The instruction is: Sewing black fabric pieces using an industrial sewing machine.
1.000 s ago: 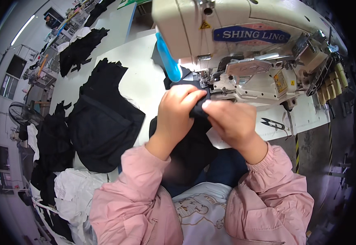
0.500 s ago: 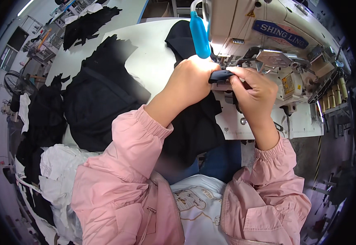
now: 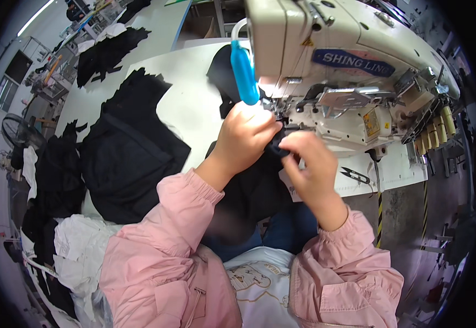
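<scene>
Black fabric (image 3: 257, 180) hangs from the sewing machine (image 3: 298, 52) toward my lap. My left hand (image 3: 242, 136) is closed on its upper part, just in front of the machine's needle area. My right hand (image 3: 311, 167), slightly blurred, pinches a bunched edge of the same fabric between thumb and fingers, close beside the left. The needle itself is hard to make out behind my left fingers. A blue tube-shaped part (image 3: 245, 76) hangs from the machine head right above my left hand.
A pile of black fabric pieces (image 3: 131, 158) lies on the white table (image 3: 191, 104) to the left. White material (image 3: 82, 246) is bundled near my left elbow. Thread snips (image 3: 355, 175) rest at the table's right. Thread cones (image 3: 434, 131) stand at the far right.
Both hands have come nearer to me and lower, bringing the fabric edge with them. The snips, earlier mostly behind my right wrist, now show. The whole view has shifted a little.
</scene>
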Demonstrator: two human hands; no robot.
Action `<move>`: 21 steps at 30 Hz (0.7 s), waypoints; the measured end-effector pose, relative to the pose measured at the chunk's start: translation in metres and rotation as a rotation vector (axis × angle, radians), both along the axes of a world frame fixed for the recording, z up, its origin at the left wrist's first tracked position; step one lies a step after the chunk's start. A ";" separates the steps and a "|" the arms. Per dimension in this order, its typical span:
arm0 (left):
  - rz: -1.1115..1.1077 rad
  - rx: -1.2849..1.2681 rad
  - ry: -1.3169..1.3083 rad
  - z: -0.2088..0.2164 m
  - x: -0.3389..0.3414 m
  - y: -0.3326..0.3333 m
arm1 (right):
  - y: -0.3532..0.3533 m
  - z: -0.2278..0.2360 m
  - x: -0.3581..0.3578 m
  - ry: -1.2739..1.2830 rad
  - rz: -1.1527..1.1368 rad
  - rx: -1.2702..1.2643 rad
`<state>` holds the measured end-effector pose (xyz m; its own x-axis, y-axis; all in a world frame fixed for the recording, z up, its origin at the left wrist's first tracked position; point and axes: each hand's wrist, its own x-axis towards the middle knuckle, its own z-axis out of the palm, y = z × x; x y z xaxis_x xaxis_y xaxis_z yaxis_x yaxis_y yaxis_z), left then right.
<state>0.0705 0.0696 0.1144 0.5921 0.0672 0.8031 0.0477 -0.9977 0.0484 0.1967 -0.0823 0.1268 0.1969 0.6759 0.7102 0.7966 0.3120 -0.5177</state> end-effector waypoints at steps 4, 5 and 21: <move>0.006 0.034 0.095 -0.009 -0.009 0.002 | -0.008 -0.018 -0.003 -0.064 0.013 0.004; 0.027 0.051 0.060 -0.013 -0.009 0.000 | -0.011 -0.024 -0.003 -0.077 0.012 0.013; 0.114 0.001 -0.004 -0.024 -0.009 -0.014 | -0.013 -0.052 0.004 -0.132 0.001 0.056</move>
<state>0.0616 0.0559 0.0902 0.5772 0.1331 0.8057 0.1606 -0.9859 0.0478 0.2007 -0.0954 0.0744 0.0988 0.6343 0.7668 0.8564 0.3382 -0.3901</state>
